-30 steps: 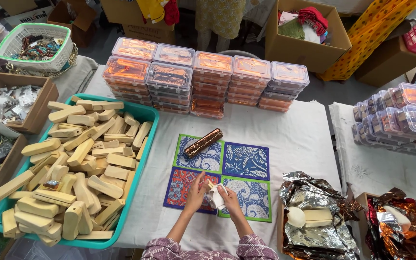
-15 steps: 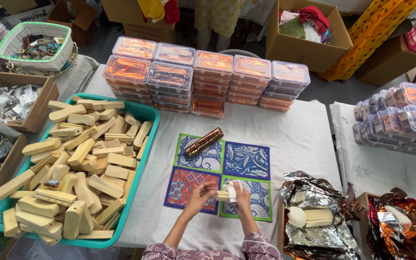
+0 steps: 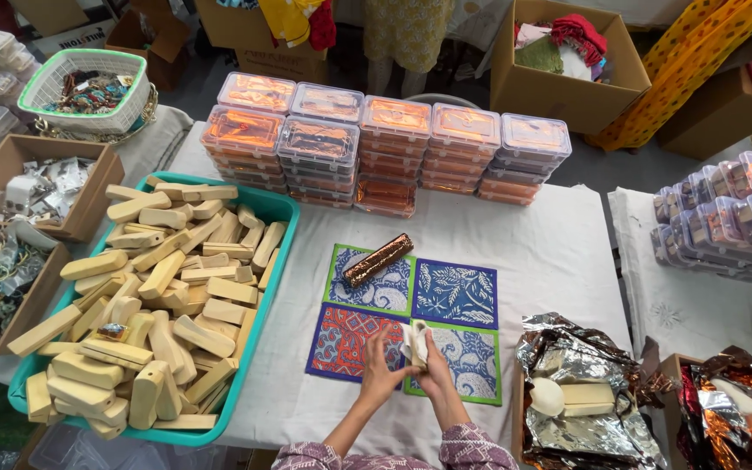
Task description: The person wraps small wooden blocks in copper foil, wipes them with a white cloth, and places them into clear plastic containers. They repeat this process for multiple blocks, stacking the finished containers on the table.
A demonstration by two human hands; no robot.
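Both hands meet over the patterned mats [image 3: 454, 296] at the table's near edge: the right hand [image 3: 436, 372] closes round a white cloth [image 3: 415, 341], and the left hand [image 3: 382, 370] presses its fingers against the same bundle, seemingly to steady it; whether a wooden block lies inside cannot be told. Just beyond, a copper-foil roll [image 3: 379, 259] lies across the far-left mat. A teal tray [image 3: 265, 205] heaped with pale wooden blocks [image 3: 160, 296] stands within reach on the left, crumpled silver foil [image 3: 581, 383] on the right. Stacked clear boxes [image 3: 385, 148] line the table's far edge.
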